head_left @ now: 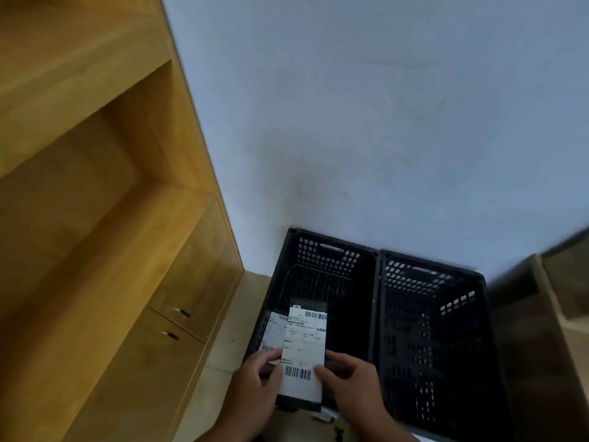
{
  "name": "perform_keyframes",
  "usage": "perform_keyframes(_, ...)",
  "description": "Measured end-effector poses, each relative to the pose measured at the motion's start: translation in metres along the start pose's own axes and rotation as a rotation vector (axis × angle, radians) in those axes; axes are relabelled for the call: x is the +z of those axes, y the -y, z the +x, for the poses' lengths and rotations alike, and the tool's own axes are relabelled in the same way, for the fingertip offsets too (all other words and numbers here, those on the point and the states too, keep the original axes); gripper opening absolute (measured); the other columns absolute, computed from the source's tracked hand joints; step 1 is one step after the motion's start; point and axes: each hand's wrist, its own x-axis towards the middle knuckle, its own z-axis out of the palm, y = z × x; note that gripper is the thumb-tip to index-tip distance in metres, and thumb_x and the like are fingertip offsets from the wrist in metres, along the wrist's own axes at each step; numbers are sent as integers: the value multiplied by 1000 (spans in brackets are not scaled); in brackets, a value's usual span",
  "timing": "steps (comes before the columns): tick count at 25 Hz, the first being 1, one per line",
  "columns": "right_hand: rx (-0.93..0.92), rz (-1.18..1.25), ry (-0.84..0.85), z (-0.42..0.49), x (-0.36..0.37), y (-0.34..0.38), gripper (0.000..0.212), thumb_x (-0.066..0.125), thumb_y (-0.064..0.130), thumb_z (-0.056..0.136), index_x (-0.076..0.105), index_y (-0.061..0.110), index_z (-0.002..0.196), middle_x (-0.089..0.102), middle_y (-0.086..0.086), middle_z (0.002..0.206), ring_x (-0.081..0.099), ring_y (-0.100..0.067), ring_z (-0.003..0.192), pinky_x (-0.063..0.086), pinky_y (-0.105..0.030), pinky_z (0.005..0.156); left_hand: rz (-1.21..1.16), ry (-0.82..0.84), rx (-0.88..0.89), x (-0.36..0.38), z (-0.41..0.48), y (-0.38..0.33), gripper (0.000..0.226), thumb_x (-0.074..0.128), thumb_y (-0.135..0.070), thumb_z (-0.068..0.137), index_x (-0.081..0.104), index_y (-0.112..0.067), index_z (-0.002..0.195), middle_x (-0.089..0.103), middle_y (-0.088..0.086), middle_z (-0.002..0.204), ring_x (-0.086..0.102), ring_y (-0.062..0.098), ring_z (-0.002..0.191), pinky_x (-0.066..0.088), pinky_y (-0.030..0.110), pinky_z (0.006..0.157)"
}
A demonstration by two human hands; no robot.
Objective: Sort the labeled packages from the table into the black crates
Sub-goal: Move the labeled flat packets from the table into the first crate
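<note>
Pale wall (382,122) fills the back of the room, with wooden shelving (95,154) on the left and two cabinet doors (197,275) low in it, each with a small handle. Two black crates stand side by side on the floor (251,291) against the wall: the left crate (325,260) and the right crate (446,314).

I count two packages. One dark package (304,346) with a white barcode label is held over the near end of the left crate. A second package (274,330), also labelled, sits inside that crate by its left wall.

Both hands reach forward from below. The left hand (251,381) pinches the held package's left edge. The right hand (350,381) grips its right edge, thumb on the label and fingers (336,358) curled round the side.
</note>
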Motion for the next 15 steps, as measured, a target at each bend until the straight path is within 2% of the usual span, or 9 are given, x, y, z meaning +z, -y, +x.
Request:
perform_keyframes(3,31,33,-45,-2,25,1,36,79,-1,84,73,4,119,79,-9,96,75,-27,94,61,-48,89,29,65,14,-27,15,5,24,63,-19,100,69,-36,115,74,-9,109,70,-4,92,57,15,68)
perform_keyframes(7,44,53,-77,6,43,3,32,77,1,87,74,9,118,79,-2,95,76,-22,92,63,-45,86,44,103,33,-37,33,9,22,62,-22,101,68,-35,118,73,-10,108,67,-10,91,56,14,66)
perform_keyframes(12,69,51,-98,36,64,-15,28,77,2,87,75,12,113,80,0,96,77,-18,91,63,-43,85,71,84,-5,-35,62,27,22,61,-24,101,65,-42,115,70,-13,108,66,-10,91,60,20,70)
perform_keyframes(15,70,36,-106,83,82,-44,26,79,4,86,76,20,106,80,2,94,77,-14,89,64,-38,83,141,11,-14,-31,96,55,20,60,-28,100,65,-44,112,67,-18,111,67,-3,93,60,21,71)
